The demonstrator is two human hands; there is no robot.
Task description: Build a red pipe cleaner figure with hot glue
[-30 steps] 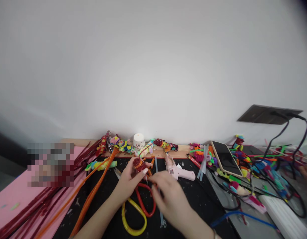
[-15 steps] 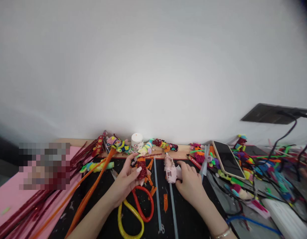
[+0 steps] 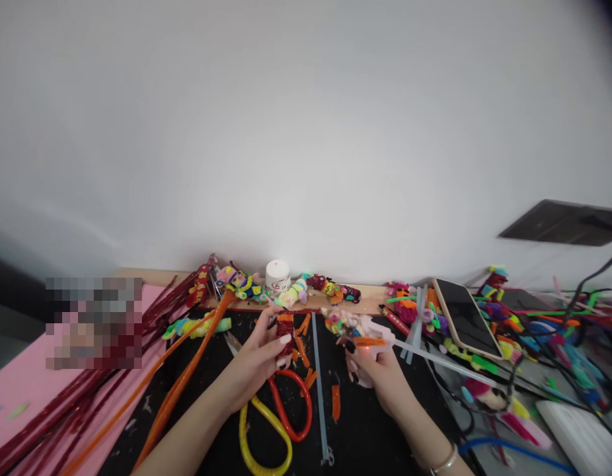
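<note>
My left hand [image 3: 254, 363] pinches a small block of dark red glittery pipe cleaner [image 3: 285, 336] with orange at its top end. My right hand [image 3: 385, 377] is wrapped round a pale pink hot glue gun [image 3: 378, 326], raised a little over the black mat. The gun's front end, crusted with coloured bits, points left toward the red piece but stays apart from it. A long clear glue stick [image 3: 447, 360] sticks out of its back toward the right. An orange strip and a glow show by my right thumb. Scissors with red and yellow handles [image 3: 308, 413] lie below my left hand.
Short orange pipe cleaner bits [image 3: 336, 402] and a glue stick [image 3: 319, 383] lie on the black mat [image 3: 385, 443]. Long red and orange stems spread at left. Behind stand a white paper cup [image 3: 277, 276] and pipe cleaner figures. At right are a phone [image 3: 467, 317] and tangled cords.
My right hand has picked up the glue gun and turned it so its front faces left. Its glue stick has swung to the right. My left hand keeps the red piece.
</note>
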